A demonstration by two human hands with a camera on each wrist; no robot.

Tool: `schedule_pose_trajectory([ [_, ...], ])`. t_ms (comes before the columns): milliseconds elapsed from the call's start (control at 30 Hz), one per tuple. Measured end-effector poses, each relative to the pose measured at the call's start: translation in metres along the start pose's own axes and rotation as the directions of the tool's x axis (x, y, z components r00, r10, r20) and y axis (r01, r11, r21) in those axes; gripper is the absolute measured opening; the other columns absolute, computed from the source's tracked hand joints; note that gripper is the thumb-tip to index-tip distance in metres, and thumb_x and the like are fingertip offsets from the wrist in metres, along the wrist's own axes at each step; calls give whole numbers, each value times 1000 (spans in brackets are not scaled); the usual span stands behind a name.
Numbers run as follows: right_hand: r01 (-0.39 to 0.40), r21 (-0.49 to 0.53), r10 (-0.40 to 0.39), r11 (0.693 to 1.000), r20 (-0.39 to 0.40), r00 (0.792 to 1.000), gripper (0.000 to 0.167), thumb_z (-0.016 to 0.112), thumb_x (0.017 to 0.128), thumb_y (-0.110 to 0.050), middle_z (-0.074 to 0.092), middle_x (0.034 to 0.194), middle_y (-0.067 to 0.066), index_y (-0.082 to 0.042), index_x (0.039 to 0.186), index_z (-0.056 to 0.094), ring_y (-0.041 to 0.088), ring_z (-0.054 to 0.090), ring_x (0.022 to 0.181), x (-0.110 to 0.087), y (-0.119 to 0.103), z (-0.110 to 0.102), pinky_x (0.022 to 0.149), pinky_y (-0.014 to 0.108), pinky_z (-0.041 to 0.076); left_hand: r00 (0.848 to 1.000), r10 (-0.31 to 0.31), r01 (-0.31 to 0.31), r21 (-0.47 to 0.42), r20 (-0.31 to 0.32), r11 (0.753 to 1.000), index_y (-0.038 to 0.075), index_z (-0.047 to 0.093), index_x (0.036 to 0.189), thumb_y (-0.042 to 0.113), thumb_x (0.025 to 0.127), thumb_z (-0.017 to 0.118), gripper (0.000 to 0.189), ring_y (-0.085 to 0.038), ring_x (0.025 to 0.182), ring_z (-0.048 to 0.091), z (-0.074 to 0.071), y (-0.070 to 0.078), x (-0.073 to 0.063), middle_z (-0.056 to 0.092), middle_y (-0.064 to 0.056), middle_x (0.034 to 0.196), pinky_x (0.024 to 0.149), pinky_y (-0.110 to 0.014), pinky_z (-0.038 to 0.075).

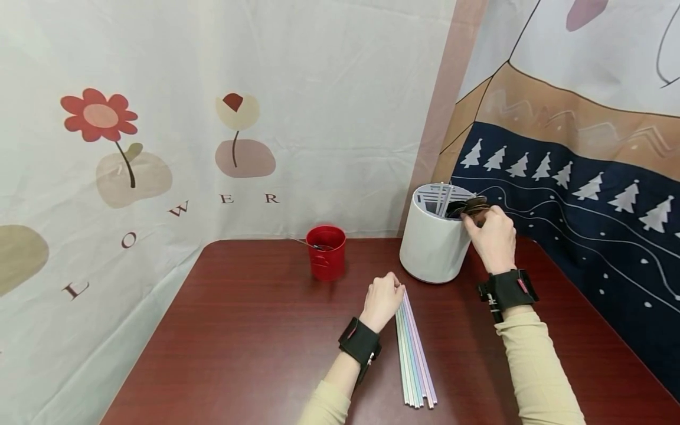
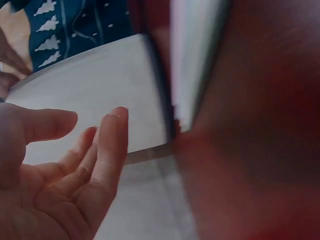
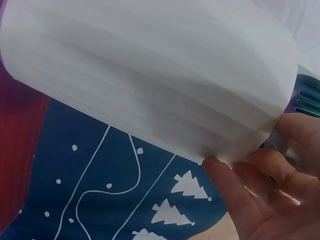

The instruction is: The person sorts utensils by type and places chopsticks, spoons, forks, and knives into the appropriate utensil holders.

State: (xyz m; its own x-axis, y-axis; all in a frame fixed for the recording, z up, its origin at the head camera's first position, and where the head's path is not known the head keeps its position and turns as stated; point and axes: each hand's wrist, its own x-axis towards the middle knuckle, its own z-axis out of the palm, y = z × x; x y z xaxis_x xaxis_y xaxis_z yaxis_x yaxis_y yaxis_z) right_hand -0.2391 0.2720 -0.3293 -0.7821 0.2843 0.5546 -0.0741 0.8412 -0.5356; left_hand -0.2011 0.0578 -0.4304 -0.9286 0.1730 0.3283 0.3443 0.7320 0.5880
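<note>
My right hand [image 1: 494, 238] is at the right rim of a white cylindrical holder [image 1: 432, 248], its thumb and fingers round dark and bronze-coloured cutlery [image 1: 467, 205] standing in it. The right wrist view shows a fork [image 3: 307, 97] beside these fingers; the cutlery's lower parts are hidden. My left hand [image 1: 383, 298] is over the far end of a bundle of pastel sticks [image 1: 413, 354] lying on the table. In the left wrist view its thumb and fingers are apart, holding nothing, with the sticks [image 2: 192, 60] beyond them.
A red cup [image 1: 326, 254] with thin metal items inside stands at the back, left of the holder. A few pale sticks [image 1: 443, 198] stand upright in the holder. Printed cloth hangs behind the dark red table [image 1: 255, 342] and along its right side.
</note>
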Motion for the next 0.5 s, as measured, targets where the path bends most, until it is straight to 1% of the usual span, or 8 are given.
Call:
schedule_pose_trajectory([
  [100, 1, 0, -1, 1000, -1, 1000, 37, 59, 92, -26, 55, 92, 19, 7, 80, 68, 43, 57, 86, 0, 0, 0, 71, 54, 46, 1000, -17, 17, 13, 16, 1000, 7, 57, 70, 9, 83, 64, 15, -19, 53, 58, 8, -8, -12, 60, -5, 61, 45, -24, 39],
  [167, -1, 1, 1, 1000, 2, 1000, 37, 59, 92, -26, 55, 92, 19, 7, 80, 68, 43, 56, 86, 0, 0, 0, 71, 54, 45, 998, -30, 29, 24, 47, 999, 8, 50, 64, 4, 79, 62, 20, -16, 51, 53, 12, -11, -18, 50, -1, 55, 44, -24, 36],
  [233, -5, 4, 5, 1000, 6, 1000, 37, 59, 92, -26, 55, 92, 19, 8, 81, 68, 43, 56, 86, 0, 0, 0, 71, 54, 45, 995, -44, 41, 39, 86, 998, 9, 46, 61, 1, 76, 62, 24, -17, 51, 52, 13, -14, -21, 44, 0, 53, 44, -25, 35],
  [300, -9, 4, 9, 1000, 8, 1000, 37, 59, 92, -26, 55, 93, 19, 8, 81, 68, 43, 56, 87, 0, 0, 0, 72, 54, 45, 992, -57, 51, 58, 113, 997, 9, 45, 61, -1, 73, 62, 23, -21, 54, 57, 13, -15, -24, 47, -2, 54, 45, -28, 38],
  [333, -9, 5, 9, 1000, 8, 1000, 37, 59, 92, -26, 55, 93, 19, 8, 81, 68, 43, 56, 87, 0, 0, 0, 72, 54, 45, 990, -64, 55, 74, 126, 996, 8, 48, 62, -1, 73, 62, 20, -24, 57, 60, 12, -14, -25, 51, -5, 56, 46, -29, 41],
  [433, -7, 3, 7, 1000, 8, 1000, 36, 59, 92, -26, 55, 93, 19, 7, 81, 68, 43, 57, 87, 0, 1, 0, 72, 54, 45, 982, -98, 81, 113, 160, 990, 3, 57, 70, 2, 72, 66, 9, -33, 66, 66, 13, -13, -26, 63, -15, 67, 49, -34, 47],
  [500, -7, -1, 7, 1000, 9, 1000, 37, 59, 92, -27, 55, 94, 19, 7, 81, 68, 44, 57, 86, 0, 1, 0, 71, 54, 46, 974, -127, 102, 141, 186, 985, 2, 61, 75, 5, 72, 69, 9, -34, 68, 67, 15, -11, -26, 66, -17, 73, 51, -34, 49],
])
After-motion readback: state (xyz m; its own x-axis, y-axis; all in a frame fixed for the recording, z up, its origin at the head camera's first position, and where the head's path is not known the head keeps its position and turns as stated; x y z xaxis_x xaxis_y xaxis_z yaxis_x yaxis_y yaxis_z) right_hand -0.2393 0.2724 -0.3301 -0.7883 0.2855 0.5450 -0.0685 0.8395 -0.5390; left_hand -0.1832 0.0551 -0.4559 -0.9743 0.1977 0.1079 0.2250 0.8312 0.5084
